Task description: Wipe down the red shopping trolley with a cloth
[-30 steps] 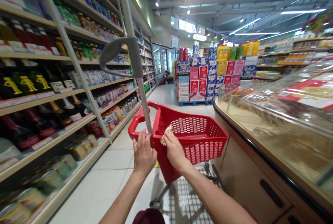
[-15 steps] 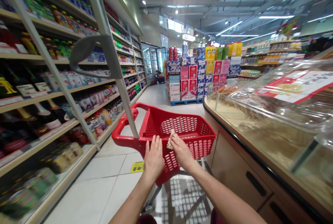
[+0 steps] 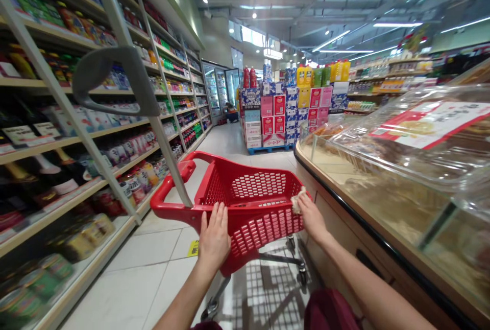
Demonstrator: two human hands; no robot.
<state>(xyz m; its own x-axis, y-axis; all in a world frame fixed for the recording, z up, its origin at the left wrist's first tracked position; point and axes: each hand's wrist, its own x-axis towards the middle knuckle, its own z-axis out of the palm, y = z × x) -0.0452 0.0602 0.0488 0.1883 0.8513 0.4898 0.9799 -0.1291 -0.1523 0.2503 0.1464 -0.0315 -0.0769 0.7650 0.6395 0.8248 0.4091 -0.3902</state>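
"Where's the cloth [image 3: 297, 202]?"
"At the right end of the red cart's [image 3: 247, 211] rim. The right hand [image 3: 313, 221] is gripping it there."
"And the left hand [image 3: 215, 233]?"
"It's holding nothing; its fingers are lying extended against the near side of the cart."
"How far along is this?"
"Hard to judge. That right end seems to be getting attention, but the plastic isn't showing which stretches are done or left."
"What's around?"
"A display case [image 3: 333, 166] is standing just beside the cart, shelves [image 3: 49, 147] are lining the left, and stacked boxes [image 3: 273, 120] are standing ahead."
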